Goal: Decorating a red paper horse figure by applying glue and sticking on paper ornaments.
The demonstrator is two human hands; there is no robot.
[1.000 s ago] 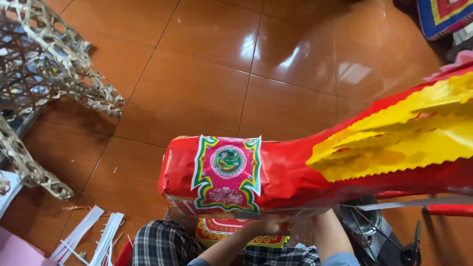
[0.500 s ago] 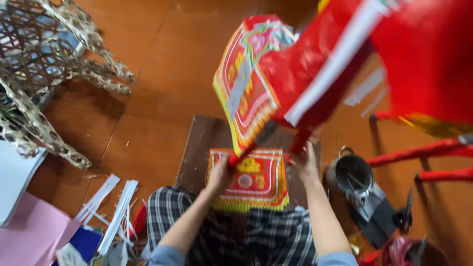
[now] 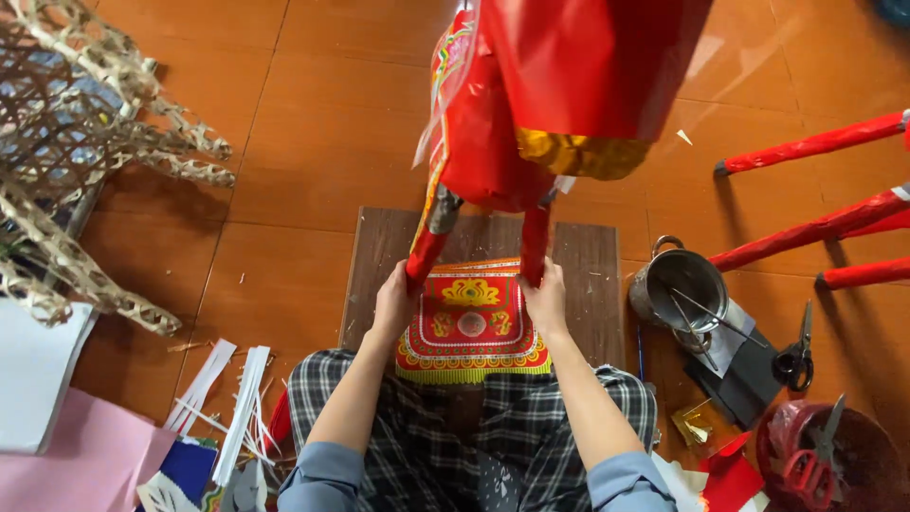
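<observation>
Head view, near to far. Plaid-clad lap at the bottom edge, blue sleeves reaching forward. Left hand (image 3: 393, 305) closed around one red-wrapped leg (image 3: 424, 256) of the paper figure (image 3: 559, 95); right hand (image 3: 545, 299) closed around the other leg (image 3: 534, 248). Under the wrists, flat on the wooden board (image 3: 374, 256), a patterned red and yellow paper sheet (image 3: 471, 322). Figure held upright above the board, long axis rising from the two gripped legs up and away toward the top edge, red body with a gold band (image 3: 580, 152) facing the camera. Right of the board, a metal pot (image 3: 678, 284), scissors (image 3: 794, 356), and red-wrapped sticks (image 3: 815, 142) on the tiled floor (image 3: 303, 142). Left, white paper strips (image 3: 237, 408) and a woven bamboo frame (image 3: 76, 142).
</observation>
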